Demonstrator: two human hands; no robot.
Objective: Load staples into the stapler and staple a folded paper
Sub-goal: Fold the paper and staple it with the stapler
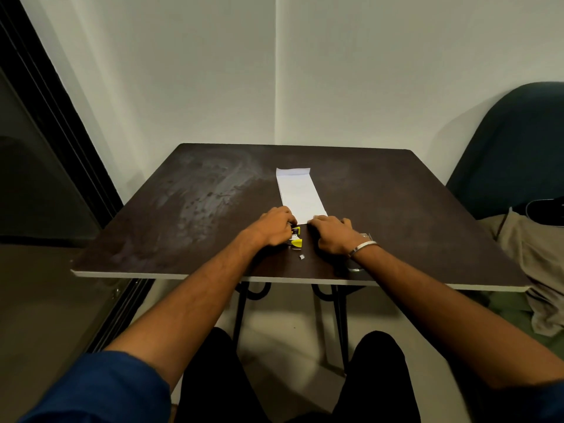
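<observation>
Right now the left hand [274, 225] is curling its fingers around the yellow stapler [296, 238], its grip clamped on it, holding it down on the table [396, 209] at the near end of the paper [300, 193]. The right hand [331, 233] is lying knuckles-up just beside it, fingers bent over the paper's near corner; I cannot tell whether its grip is pinching the sheet or only pressing on it. A bracelet [363, 247] is sitting on that wrist. The folded white paper is stretching away from the hands toward the wall. A small pale scrap [301, 256] is lying just in front of the stapler. Off to the right a dark chair [518, 148] is standing, with beige cloth [531, 254] heaped beside it.
</observation>
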